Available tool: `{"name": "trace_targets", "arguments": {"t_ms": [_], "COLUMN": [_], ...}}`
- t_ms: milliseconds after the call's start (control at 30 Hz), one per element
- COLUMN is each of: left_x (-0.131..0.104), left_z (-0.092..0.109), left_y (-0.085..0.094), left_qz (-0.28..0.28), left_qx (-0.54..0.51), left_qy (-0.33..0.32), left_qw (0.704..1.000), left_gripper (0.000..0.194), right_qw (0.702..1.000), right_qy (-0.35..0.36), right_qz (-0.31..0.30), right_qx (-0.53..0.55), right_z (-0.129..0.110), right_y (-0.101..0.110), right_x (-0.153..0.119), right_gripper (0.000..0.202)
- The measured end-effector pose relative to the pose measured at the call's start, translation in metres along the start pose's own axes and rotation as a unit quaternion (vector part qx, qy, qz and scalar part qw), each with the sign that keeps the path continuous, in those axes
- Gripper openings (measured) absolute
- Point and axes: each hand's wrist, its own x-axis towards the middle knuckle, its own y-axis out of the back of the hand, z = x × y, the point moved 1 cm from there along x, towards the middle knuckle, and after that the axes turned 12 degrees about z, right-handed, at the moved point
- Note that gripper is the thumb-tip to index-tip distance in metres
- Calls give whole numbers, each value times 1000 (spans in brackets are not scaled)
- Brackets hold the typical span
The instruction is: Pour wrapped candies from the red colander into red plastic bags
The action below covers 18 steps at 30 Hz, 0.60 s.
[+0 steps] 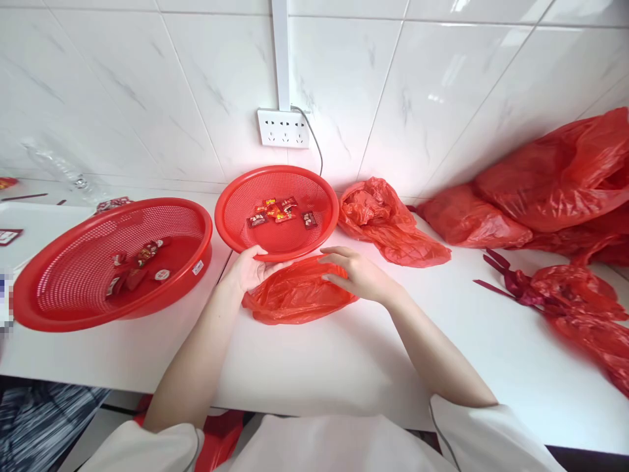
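Observation:
A red plastic bag (299, 298) lies with its mouth spread on the white table, in front of a round red basket (285, 248) that holds several small wrapped packets (282, 210). At the basket's near rim and the bag's left edge is my left hand (253, 269), thumb apart from the fingers; whether it grips the bag or the rim is hard to tell. My right hand (356, 272) hovers over the bag's right side, fingers apart and nothing held.
To the left, a larger red basket (196, 288) holds several packets. Crumpled red bags (388, 223) lie behind on the right, filled red bags (555, 183) at the far right, with a dark red ribbon (528, 288). A socket strip (284, 129) is on the wall.

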Motion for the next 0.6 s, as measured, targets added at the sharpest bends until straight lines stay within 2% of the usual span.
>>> {"name": "trace_targets", "arguments": {"t_ms": [167,233,300,433,600], "left_x": [0,-2,-5,-14,-23], "left_z": [-27,-37,-42,-46,-51], "left_y": [-2,-2,-2,-5,-12], "left_qz": [54,57,49,35,-4], "left_qx": [-36,-29,-19,2,6], "left_qy": [-101,-123,-140,-151,-120], "left_qw": [993,990,989,988,993], "left_gripper": [11,5,7,4,21], "right_qw": [998,996,994,995,996], "right_qy": [-16,-17,-12,-42,-51], "right_qz": [53,86,109,95,55], "right_qx": [-6,-2,7,-2,-49], "right_z": [-10,-13,-15,-7,7], "right_y": [23,31,34,23,2], "right_x": [20,29,35,40,41], "right_gripper": [31,32,32,29,29]}}
